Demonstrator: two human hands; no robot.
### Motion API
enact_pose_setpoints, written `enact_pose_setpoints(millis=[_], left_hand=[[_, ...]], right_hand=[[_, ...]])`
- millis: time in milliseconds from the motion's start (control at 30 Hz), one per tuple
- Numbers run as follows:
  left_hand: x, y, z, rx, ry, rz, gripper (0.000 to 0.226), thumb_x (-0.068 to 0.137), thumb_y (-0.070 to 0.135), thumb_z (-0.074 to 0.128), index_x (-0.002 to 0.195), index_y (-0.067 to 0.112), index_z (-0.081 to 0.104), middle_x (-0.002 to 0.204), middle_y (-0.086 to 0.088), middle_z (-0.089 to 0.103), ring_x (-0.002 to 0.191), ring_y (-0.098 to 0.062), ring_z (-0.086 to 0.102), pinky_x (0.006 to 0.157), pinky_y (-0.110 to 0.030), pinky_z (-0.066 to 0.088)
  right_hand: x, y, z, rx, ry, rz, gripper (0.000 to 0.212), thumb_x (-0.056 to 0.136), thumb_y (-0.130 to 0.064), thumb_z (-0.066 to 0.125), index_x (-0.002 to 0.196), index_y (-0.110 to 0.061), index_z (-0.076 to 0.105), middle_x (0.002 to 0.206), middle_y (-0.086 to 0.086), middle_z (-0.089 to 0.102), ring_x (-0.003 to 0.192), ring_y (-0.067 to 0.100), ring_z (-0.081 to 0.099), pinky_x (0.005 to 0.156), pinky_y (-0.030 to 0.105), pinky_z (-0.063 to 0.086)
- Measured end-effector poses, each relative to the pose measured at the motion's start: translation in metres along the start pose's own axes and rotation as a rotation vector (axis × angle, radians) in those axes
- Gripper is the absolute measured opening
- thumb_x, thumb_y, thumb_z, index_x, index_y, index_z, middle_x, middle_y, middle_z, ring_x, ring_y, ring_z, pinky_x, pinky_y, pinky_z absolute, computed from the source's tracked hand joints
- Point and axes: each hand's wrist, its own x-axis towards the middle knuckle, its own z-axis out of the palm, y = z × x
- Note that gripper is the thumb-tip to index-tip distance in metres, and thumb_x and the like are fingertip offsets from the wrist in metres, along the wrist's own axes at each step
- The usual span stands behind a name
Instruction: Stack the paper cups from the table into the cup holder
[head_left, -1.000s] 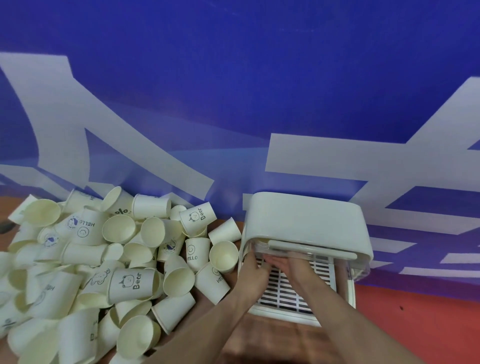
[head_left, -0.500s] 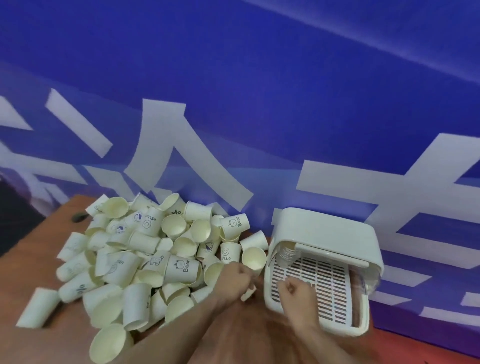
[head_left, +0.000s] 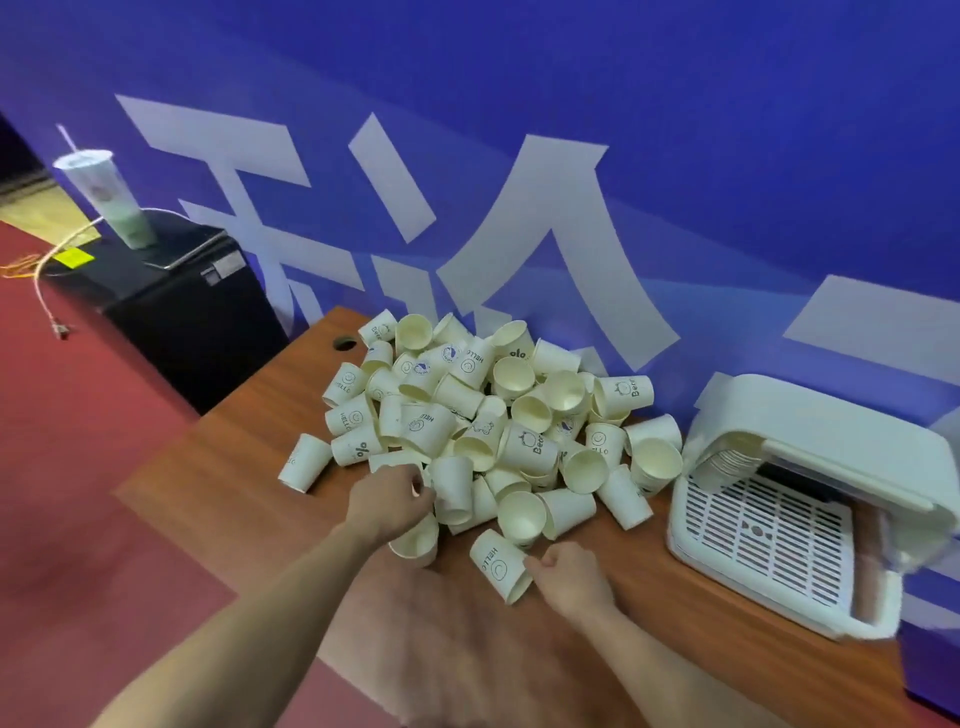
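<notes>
A big heap of white paper cups (head_left: 488, 415) lies on the wooden table (head_left: 249, 467). The white cup holder (head_left: 810, 415) stands at the right, with a stack of cups (head_left: 724, 462) lying inside it above its slotted tray (head_left: 769, 535). My left hand (head_left: 389, 501) is curled at the near edge of the heap, over a cup (head_left: 415, 543); whether it grips one is hidden. My right hand (head_left: 569, 571) pinches the rim end of a "HELLO" cup (head_left: 496, 561) that lies on its side in front of the heap.
A black cabinet (head_left: 182, 322) stands left of the table, with a tall lidded drink and straw (head_left: 106, 200) and a white cable (head_left: 47, 280) on it. A blue wall (head_left: 571, 130) rises right behind the table. The table has a cable hole (head_left: 343, 343).
Both hands have left the cup holder and moved left to the heap. The view has swung left, so the cabinet and the drink have come into sight.
</notes>
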Motion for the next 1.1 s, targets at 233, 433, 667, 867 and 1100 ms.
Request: enact_pose_setpoints(millis=[233,433,667,867,1100], left_hand=[[-0.019,-0.030,0.040,0.236,-0.199,0.054,0.056,0.077,0.074,0.049,0.101,0.026,0.066,0.100,0.005,0.067,0.091,-0.020,0.063,0.075,-0.032,0.050],[-0.033,-0.023,0.059,0.357,-0.170,0.112,0.029,0.093,0.038,0.046,0.096,0.020,0.069,0.093,0.000,0.067,0.084,-0.026,0.064,0.065,-0.031,0.043],[-0.028,0.034,0.046,0.162,-0.126,0.314,0.025,0.081,0.048,0.053,0.083,0.026,0.066,0.074,0.007,0.063,0.070,-0.015,0.058,0.056,-0.029,0.038],[-0.030,0.126,0.042,0.059,-0.149,0.456,0.016,0.073,0.049,0.060,0.072,0.033,0.058,0.066,0.009,0.060,0.065,-0.008,0.054,0.058,-0.027,0.044],[-0.026,0.234,0.049,-0.025,-0.043,0.614,0.016,0.082,0.044,0.057,0.081,0.032,0.068,0.060,0.008,0.060,0.064,-0.008,0.058,0.056,-0.028,0.041]], right_hand=[[0.019,-0.011,0.044,0.274,-0.114,0.276,0.032,0.084,-0.037,0.068,0.097,-0.008,0.067,0.078,0.008,0.072,0.038,0.016,0.057,0.034,0.017,0.034],[0.018,0.009,0.041,0.278,-0.070,0.184,0.011,0.074,-0.022,0.062,0.067,-0.022,0.070,0.078,0.004,0.072,0.067,0.021,0.065,0.060,0.032,0.054],[0.010,0.049,-0.022,0.276,-0.041,-0.023,0.037,0.079,-0.017,0.064,0.048,-0.018,0.044,0.051,-0.008,0.043,0.049,0.008,0.040,0.048,0.024,0.030],[-0.005,0.092,-0.099,0.351,0.129,0.006,0.036,0.076,-0.015,0.064,0.051,-0.020,0.039,0.046,-0.011,0.034,0.047,0.006,0.034,0.048,0.025,0.026],[-0.025,0.146,-0.166,0.444,0.386,0.014,0.035,0.078,-0.015,0.068,0.054,-0.018,0.044,0.050,-0.007,0.035,0.051,0.010,0.036,0.051,0.026,0.028]])
